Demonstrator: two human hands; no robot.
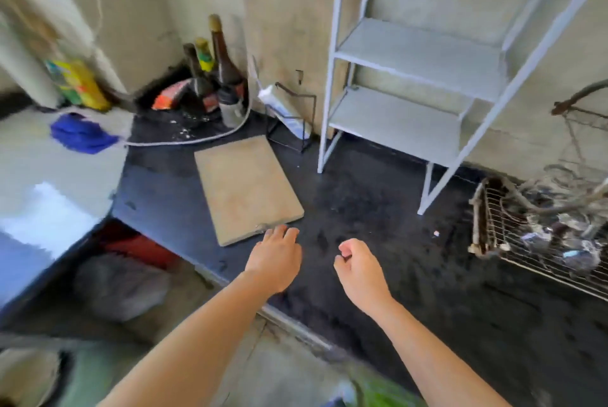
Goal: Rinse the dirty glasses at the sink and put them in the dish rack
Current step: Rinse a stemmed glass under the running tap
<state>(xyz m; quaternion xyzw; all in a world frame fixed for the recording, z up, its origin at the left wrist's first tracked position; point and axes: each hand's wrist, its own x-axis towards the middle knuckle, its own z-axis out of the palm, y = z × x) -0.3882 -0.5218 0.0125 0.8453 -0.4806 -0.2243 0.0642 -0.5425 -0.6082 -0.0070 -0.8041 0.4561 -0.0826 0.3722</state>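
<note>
Two bare forearms reach out over the dark bench (378, 196). The left hand (274, 260) is palm down with fingers relaxed and slightly spread, its tips just beside the near edge of a wooden board (246, 186) lying flat; I cannot tell if they touch it. The right hand (360, 270), close beside it, has its fingers loosely curled and holds nothing. The wire dish rack (493, 225) sits at the bench's right end, well apart from both hands; what lies in it is too blurred to name. A white shelf unit (418, 54) stands behind, with bottles (223, 58) in the far corner.
</note>
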